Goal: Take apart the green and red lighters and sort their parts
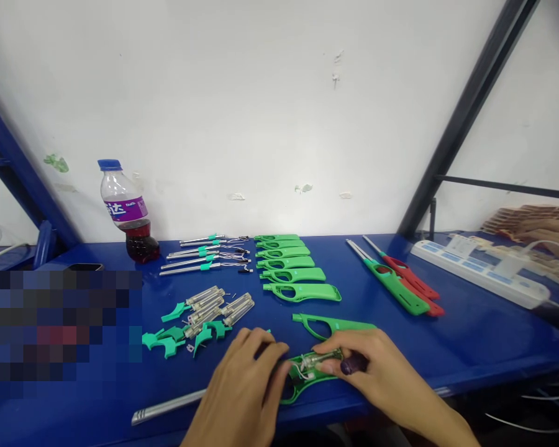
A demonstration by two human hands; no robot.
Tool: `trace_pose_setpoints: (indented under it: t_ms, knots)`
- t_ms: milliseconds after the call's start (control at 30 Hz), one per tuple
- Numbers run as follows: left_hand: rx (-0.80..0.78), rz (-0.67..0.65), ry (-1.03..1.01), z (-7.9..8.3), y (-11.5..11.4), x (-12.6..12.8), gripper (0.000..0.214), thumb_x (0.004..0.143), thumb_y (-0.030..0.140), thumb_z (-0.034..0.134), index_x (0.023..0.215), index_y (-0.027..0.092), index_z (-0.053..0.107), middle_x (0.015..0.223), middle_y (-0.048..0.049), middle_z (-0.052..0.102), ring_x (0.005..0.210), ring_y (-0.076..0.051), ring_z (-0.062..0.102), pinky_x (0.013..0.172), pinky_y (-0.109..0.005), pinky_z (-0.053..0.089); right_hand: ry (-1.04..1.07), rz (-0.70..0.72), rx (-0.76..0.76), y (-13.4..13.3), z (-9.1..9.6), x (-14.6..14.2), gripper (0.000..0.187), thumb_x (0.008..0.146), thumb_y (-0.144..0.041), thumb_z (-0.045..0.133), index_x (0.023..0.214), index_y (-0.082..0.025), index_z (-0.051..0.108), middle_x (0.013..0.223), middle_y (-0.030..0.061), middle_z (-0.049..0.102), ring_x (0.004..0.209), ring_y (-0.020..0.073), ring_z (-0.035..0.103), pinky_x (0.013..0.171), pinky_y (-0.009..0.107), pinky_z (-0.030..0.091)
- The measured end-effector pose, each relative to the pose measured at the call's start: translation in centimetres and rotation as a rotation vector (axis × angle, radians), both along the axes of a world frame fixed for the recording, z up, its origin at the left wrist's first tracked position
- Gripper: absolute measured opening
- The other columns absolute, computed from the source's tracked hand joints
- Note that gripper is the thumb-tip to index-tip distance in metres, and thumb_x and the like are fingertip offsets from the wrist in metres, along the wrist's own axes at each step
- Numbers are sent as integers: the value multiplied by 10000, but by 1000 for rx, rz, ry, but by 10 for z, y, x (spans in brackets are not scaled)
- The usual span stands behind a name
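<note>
A green lighter half-shell (299, 393) lies open side up near the table's front edge. My left hand (242, 382) grips its front end, fingers curled over it, and a silver metal tube (168, 406) sticks out leftward. Inside the shell are a clear fuel tank (323, 357) and white wires (302, 373). My right hand (379, 366) is closed at the rear end, thumb and fingertips at the tank. A dark purple handle (354, 363) sits in its grasp; the rest of that tool is hidden. Just behind lies another green half-shell (338, 323).
Several green half-shells (302, 292) line up behind, beside wired metal tubes (190, 268). Left lie clear tanks (207, 310) and teal triggers (168, 343). Finished-looking lighters (395, 285), a power strip (479, 273) and a drink bottle (130, 214) stand around. Another person's hand (552, 236) shows right.
</note>
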State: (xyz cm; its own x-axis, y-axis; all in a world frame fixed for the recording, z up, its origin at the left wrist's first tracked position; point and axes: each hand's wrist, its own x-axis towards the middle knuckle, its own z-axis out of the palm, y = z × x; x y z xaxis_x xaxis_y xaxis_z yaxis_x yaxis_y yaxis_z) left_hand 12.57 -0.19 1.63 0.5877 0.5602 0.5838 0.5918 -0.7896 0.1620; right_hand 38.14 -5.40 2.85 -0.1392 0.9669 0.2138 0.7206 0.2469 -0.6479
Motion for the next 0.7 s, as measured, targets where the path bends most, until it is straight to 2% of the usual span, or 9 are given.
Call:
trace_pose_setpoints:
  t_ms: [167,300,400,533,700]
  knots:
    - [-77,-101,26,-6,-1,13,285,1085,102,451,1041,235,699,997,-34,704,865,-211,696,778,-360,630,32,17,13,-2,0,0,116,1041,-316,712,1052,-302,826,970,-28,844,872,193,781,801,291,525]
    - [-71,-145,14,-13,2,11,294,1083,88,433,1114,222,694,1024,-46,711,892,-223,698,814,-376,637,30,43,22,-4,-3,3,160,1057,-256,670,1108,-291,817,1065,-9,855,967,199,796,877,291,543]
    - [-69,-154,3,-15,1,9,297,1062,59,434,1115,220,678,1031,-46,711,896,-222,696,830,-373,639,16,50,56,-5,-8,6,200,1061,-225,655,1167,-304,805,1107,-9,846,979,190,791,898,278,546]
    - [-65,-150,-1,-14,-1,10,318,1030,12,405,1020,218,648,993,-42,701,880,-217,687,814,-354,629,-10,19,121,-5,-16,9,247,1046,-180,653,1201,-328,775,1001,-34,823,878,171,776,845,269,544]
    - [-53,-144,13,-11,-1,13,300,1029,5,410,941,215,606,956,-39,692,847,-218,682,770,-342,618,-41,4,187,-5,-22,11,417,1016,-67,559,1253,-366,728,1163,-54,823,1036,162,789,915,278,541]
